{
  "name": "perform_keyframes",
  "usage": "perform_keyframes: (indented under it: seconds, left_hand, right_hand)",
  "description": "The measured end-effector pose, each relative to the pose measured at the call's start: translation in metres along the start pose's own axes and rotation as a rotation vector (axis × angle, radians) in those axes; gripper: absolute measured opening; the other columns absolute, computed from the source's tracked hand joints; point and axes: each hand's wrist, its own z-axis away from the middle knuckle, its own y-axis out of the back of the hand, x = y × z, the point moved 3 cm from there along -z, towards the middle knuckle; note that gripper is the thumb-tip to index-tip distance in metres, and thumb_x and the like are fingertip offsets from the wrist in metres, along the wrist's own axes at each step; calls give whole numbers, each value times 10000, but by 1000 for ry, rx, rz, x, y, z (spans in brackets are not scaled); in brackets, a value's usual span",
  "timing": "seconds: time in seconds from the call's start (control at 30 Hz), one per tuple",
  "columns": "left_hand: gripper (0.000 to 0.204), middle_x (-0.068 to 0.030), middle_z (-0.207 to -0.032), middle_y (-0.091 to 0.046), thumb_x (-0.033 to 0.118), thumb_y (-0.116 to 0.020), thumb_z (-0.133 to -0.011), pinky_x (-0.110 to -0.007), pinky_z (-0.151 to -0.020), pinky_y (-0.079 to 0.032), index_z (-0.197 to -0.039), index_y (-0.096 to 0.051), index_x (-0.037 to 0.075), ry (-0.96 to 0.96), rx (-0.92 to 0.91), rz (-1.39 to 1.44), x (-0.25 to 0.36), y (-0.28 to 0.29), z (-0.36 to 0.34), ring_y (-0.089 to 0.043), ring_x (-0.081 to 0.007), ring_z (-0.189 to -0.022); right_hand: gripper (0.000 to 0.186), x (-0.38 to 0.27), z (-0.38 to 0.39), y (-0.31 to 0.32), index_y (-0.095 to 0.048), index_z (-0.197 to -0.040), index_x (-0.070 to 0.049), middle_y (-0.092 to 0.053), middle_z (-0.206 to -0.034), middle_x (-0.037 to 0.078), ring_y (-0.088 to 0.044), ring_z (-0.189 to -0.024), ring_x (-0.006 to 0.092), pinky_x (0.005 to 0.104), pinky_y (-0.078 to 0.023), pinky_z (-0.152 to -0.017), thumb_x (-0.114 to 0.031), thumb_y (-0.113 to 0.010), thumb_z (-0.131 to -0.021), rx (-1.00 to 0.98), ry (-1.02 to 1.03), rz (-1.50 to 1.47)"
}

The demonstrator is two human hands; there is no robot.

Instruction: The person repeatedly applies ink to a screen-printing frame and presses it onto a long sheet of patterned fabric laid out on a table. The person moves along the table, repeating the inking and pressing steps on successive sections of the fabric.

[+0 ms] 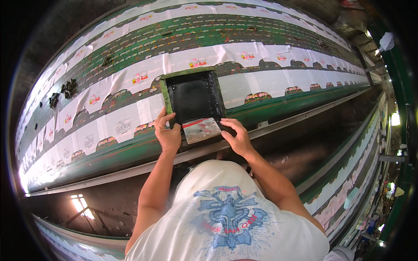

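A screen printing frame (220, 89) with green, ink-stained edges lies on the long table in front of me. Its mesh (193, 96) is coated with black ink. Across the frame's near end sits a scuffed pale panel (202, 131) with a red streak. My left hand (168, 134) is closed on the frame's near left side, thumb and fingers bent around the edge. At the near right corner, my right hand (237, 138) grips the frame, fingers on top beside the panel. The frame partly covers the white cloth pieces (153, 108) underneath.
Rows of white cloth with colored cartoon prints (140, 77) run along the green table; some nearer pieces carry black outlines (123, 126). Dark clips or scraps (68, 89) lie in a heap at left. A metal rail (130, 172) edges the table. Another cloth-covered table (348, 182) stands at right.
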Motion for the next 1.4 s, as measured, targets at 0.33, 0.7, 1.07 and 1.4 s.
perform_keyframes:
  seconds: [0.33, 0.7, 1.07, 1.4]
  left_hand:
    - [380, -245, -1586, -681, -84, -758, -768, -479, -1269, -457, -1105, -828, 75, 60, 29, 109, 32, -143, 36, -624, -392, -1462]
    - [372, -236, -1624, -668, -63, -754, -771, -431, -1231, -489, -1116, -839, 45, 197, -12, 155, 32, -170, 39, -653, -359, -1457]
    - [596, -220, -1620, -629, 1, -817, -820, -508, -1213, -519, -1413, -774, 46, 197, -122, 17, 41, -166, 34, -605, -388, -1467]
    - [527, -148, -1616, -633, 92, -703, -921, -531, -1163, -497, -1438, -722, -10, -311, -417, -672, 96, -138, 8, -603, -383, -1404]
  right_hand:
    - [377, 67, -1, 132, -791, -1347, -39, -751, -1443, 171, -665, -1374, 381, 490, -505, -1201, -133, -814, -982, -8, 20, 41]
    - [418, 29, -26, 127, -771, -1317, -90, -689, -1437, 120, -614, -1435, 382, 518, -500, -1169, -149, -873, -917, -240, 442, 397]
    - [265, 32, -102, 121, -776, -1138, -49, -759, -1073, 146, -713, -1083, 364, 488, -578, -979, 2, -666, -902, -574, 450, 489]
    - [304, 57, -229, 96, -779, -1245, -54, -768, -1127, 173, -722, -1133, 413, 524, -575, -1033, 11, -657, -974, -473, 358, 547]
